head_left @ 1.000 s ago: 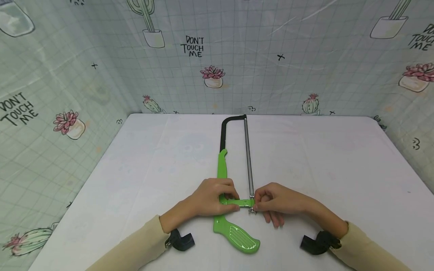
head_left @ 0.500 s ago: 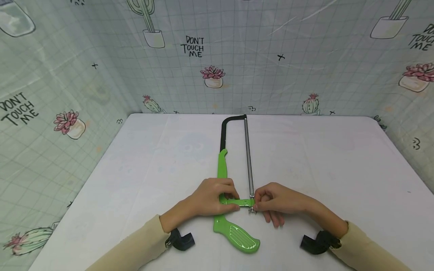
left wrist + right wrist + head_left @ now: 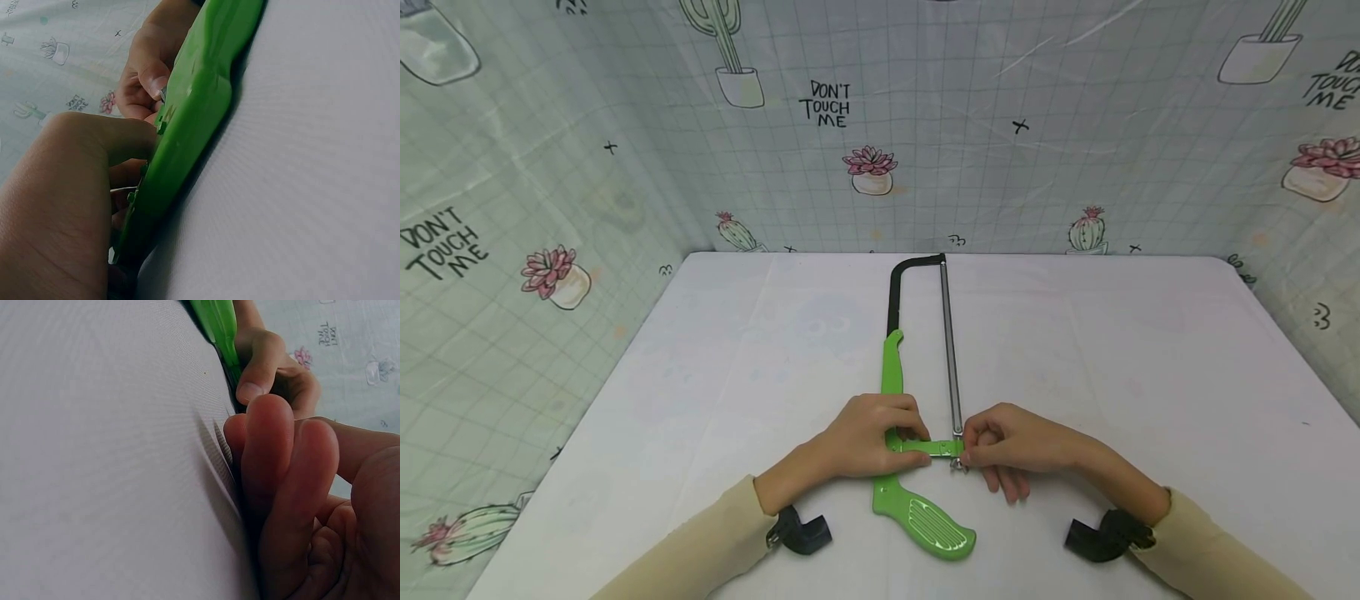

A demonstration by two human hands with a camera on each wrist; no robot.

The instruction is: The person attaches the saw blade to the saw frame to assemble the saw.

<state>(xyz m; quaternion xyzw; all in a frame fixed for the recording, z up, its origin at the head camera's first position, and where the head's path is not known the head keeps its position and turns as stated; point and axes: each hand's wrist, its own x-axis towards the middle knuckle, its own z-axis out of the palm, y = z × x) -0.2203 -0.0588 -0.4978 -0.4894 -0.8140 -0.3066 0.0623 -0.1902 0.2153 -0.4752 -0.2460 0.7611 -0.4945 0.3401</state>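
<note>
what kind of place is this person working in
Probably a screened-off work spot: cactus-print sheeting behind and on both sides of a white table, with a green-and-black hacksaw lying on top.

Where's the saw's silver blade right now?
In the head view, the silver blade is just right of centre, running from the far end of the saw's black frame down to the green crosspiece, its near end beside the right hand.

A white counter (image 3: 1112,358) carries a hacksaw (image 3: 892,367) lying on its side around the middle, green handle (image 3: 925,527) at the near end, black bow (image 3: 894,300) close to the far edge, metal blade (image 3: 951,350) along the right.
</note>
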